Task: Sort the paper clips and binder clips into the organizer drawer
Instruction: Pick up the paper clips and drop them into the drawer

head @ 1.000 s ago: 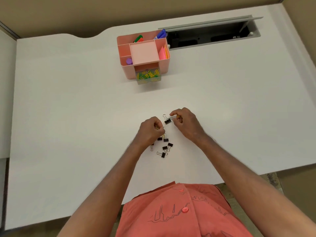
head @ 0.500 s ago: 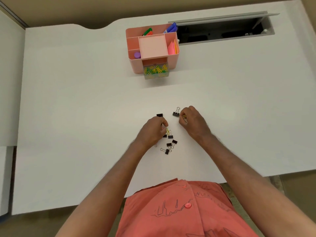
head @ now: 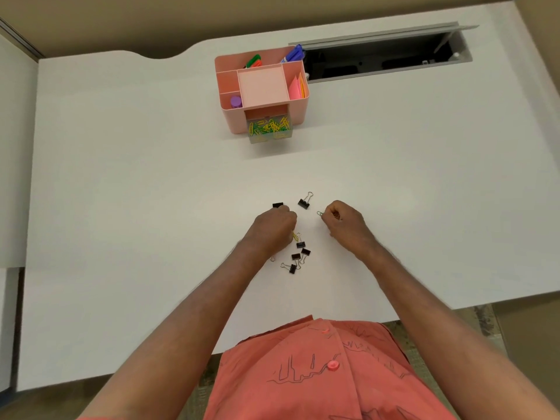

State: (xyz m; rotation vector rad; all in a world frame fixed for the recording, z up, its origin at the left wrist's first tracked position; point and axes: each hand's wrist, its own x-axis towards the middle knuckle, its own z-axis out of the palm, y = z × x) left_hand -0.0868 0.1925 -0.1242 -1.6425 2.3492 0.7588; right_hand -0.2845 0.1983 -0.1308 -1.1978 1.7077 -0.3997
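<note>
Right hand [head: 344,221] moved off binder clip [head: 304,203], fingers now pinching green paper clip [head: 319,213]; left hand [head: 274,227] fingers curled, grip unclear

You sat in an office: a white desk [head: 121,177] with a cable hatch [head: 385,60] and a pink organizer [head: 298,107] of stationery.
</note>
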